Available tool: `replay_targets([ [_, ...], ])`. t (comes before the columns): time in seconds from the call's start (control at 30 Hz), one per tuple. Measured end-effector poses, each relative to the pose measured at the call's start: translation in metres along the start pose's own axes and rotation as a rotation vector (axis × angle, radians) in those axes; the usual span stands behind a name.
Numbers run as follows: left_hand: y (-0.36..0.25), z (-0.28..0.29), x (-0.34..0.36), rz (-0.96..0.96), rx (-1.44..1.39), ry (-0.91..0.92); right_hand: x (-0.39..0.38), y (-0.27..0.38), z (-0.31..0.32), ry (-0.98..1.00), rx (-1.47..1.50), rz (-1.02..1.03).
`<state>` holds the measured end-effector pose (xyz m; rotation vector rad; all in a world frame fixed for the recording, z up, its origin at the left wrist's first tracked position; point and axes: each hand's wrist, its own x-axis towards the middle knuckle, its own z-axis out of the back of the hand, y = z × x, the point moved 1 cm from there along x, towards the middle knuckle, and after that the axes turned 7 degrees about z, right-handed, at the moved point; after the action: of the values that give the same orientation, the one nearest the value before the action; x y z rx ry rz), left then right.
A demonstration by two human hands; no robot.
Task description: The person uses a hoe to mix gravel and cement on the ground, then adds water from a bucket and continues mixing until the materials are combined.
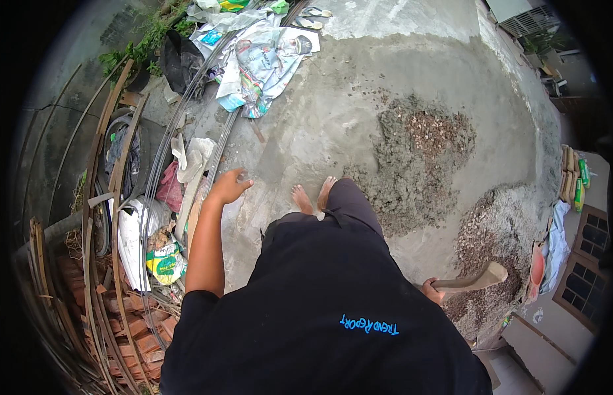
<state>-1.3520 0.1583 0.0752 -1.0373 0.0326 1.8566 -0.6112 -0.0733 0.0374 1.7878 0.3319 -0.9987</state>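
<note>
My left hand (230, 186) is held out in the air to the left of my feet, fingers apart and with nothing in it. At my right side, my right hand (432, 290) is closed round the narrow end of a pale, curved tool with a flared end (474, 279). The tool's exact kind does not show. Below it lies a heap of gravel and sand (497, 230). A spread of wet grey mortar (412, 191), with reddish broken stones (438, 131) on top, covers the ground ahead and to the right of my bare feet (313, 197).
Long metal bars (181, 118) and wooden strips (122, 145) run along the left. Printed plastic sheets (263, 62) lie beyond, with a pair of sandals (309, 18) past them. Red bricks (145, 342) are stacked at lower left. Filled sacks (570, 178) stand at far right.
</note>
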Motion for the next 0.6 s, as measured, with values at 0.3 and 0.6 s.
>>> replay_targets([
  [0.3,-0.054,0.035,0.178,-0.16,-0.364,-0.026,-0.014,-0.135,-0.097,-0.183,-0.005,-0.159],
  [0.6,0.085,0.074,0.193,0.609,-0.354,0.034,-0.057,-0.234,-0.279,0.23,-0.265,-0.63],
])
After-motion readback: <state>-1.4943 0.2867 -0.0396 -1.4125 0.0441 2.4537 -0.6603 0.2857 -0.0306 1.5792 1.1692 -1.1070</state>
